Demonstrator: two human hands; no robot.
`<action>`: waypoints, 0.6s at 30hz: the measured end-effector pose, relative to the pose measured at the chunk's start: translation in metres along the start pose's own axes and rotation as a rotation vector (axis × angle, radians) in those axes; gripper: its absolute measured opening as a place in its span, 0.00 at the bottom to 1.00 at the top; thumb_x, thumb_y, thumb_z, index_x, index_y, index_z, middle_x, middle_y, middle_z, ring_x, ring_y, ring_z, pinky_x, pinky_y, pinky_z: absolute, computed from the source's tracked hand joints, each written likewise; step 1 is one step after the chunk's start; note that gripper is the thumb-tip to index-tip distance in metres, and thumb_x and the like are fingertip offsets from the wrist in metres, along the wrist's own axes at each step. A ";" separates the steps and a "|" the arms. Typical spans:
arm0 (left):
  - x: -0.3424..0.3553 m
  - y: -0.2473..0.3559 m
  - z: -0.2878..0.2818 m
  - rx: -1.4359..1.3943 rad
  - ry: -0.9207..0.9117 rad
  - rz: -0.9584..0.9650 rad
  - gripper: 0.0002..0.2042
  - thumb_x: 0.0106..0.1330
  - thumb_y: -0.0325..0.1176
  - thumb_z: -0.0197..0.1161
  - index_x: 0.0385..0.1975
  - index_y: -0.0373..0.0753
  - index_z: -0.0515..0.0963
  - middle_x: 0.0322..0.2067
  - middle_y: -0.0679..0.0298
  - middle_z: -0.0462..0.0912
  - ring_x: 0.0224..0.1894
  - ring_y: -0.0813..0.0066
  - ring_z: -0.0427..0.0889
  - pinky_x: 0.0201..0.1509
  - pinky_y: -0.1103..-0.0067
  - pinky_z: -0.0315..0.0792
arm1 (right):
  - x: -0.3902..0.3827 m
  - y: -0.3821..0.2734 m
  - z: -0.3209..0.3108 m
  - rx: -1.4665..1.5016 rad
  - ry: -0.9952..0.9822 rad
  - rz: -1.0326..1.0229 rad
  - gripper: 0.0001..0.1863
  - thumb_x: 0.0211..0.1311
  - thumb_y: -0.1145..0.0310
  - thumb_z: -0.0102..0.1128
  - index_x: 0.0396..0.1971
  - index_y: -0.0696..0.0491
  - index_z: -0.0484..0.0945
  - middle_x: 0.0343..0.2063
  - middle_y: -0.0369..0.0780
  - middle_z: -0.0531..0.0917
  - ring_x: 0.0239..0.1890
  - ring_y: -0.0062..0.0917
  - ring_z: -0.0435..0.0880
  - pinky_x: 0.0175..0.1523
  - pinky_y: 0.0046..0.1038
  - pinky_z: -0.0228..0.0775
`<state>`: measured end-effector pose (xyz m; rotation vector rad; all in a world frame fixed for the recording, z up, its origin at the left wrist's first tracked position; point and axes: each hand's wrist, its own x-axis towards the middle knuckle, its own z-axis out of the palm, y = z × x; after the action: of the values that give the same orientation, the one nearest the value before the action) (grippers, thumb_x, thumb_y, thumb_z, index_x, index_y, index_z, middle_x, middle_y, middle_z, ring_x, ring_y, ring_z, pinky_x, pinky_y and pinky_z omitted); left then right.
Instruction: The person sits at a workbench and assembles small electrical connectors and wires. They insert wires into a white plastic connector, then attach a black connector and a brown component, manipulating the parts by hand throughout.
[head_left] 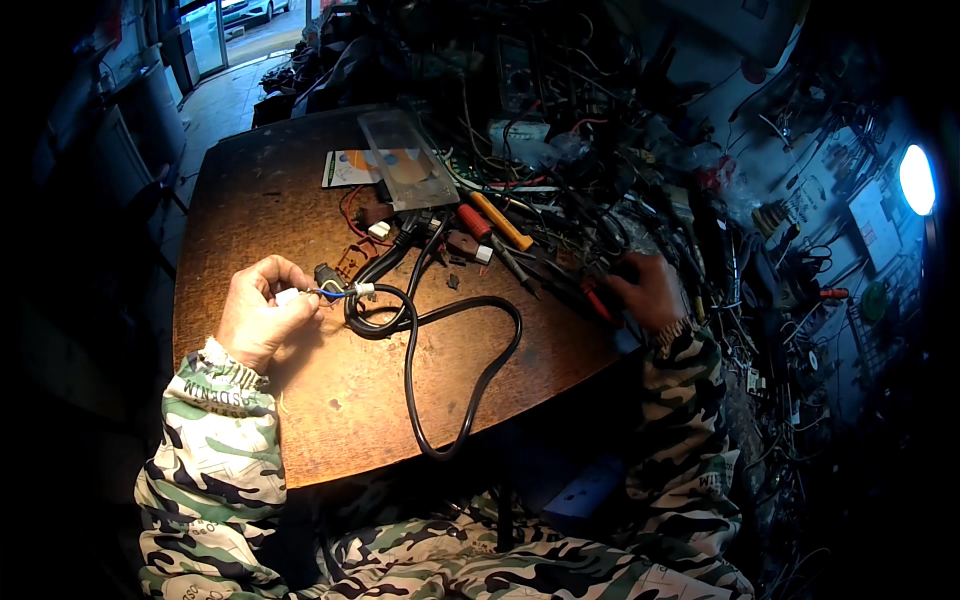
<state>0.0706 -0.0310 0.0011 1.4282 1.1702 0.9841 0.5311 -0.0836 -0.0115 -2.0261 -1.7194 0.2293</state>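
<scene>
My left hand [265,305] is closed in a pinch on a small white connector [289,297] at the left of the table. Thin blue and other coloured wires [330,293] run from it into a black power cable [412,370], which lies looped on the wood. A white piece [364,289] sits where the wires meet the cable. At the table's right edge, my right hand [648,290] has its fingers curled at a red-handled tool [598,300]; its jaws are lost in the dark clutter. A dark plug-like piece [326,276] rests beside my left fingertips.
On the wooden table [340,430] lie a yellow-handled tool [500,220], a red-handled screwdriver-like tool [474,222], a clear plastic tray [408,165] and a printed card [345,168]. Tangled wires and parts crowd the back and right. A bright lamp [917,180] shines at far right.
</scene>
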 end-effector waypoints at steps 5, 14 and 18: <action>0.007 -0.006 0.004 -0.041 -0.050 0.024 0.09 0.58 0.22 0.67 0.35 0.34 0.74 0.29 0.63 0.81 0.28 0.78 0.85 0.35 0.83 0.80 | -0.015 0.006 -0.009 -0.038 0.055 0.010 0.13 0.56 0.64 0.67 0.35 0.60 0.86 0.31 0.51 0.87 0.33 0.39 0.88 0.41 0.35 0.79; 0.005 -0.003 0.006 -0.130 -0.051 -0.025 0.08 0.60 0.20 0.66 0.35 0.32 0.73 0.31 0.61 0.82 0.29 0.77 0.86 0.36 0.82 0.82 | -0.006 -0.021 0.009 0.044 0.067 -0.107 0.12 0.54 0.66 0.66 0.32 0.60 0.85 0.29 0.51 0.86 0.33 0.43 0.87 0.40 0.38 0.78; 0.005 0.000 0.009 -0.161 -0.076 -0.052 0.08 0.60 0.20 0.66 0.36 0.32 0.73 0.33 0.60 0.82 0.30 0.76 0.86 0.36 0.81 0.83 | 0.018 -0.025 0.017 -0.185 0.322 -0.197 0.12 0.56 0.69 0.64 0.38 0.59 0.83 0.34 0.51 0.84 0.39 0.47 0.84 0.44 0.42 0.76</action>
<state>0.0805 -0.0280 0.0001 1.2900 1.0435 0.9575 0.5056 -0.0596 -0.0122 -1.8750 -1.7651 -0.3141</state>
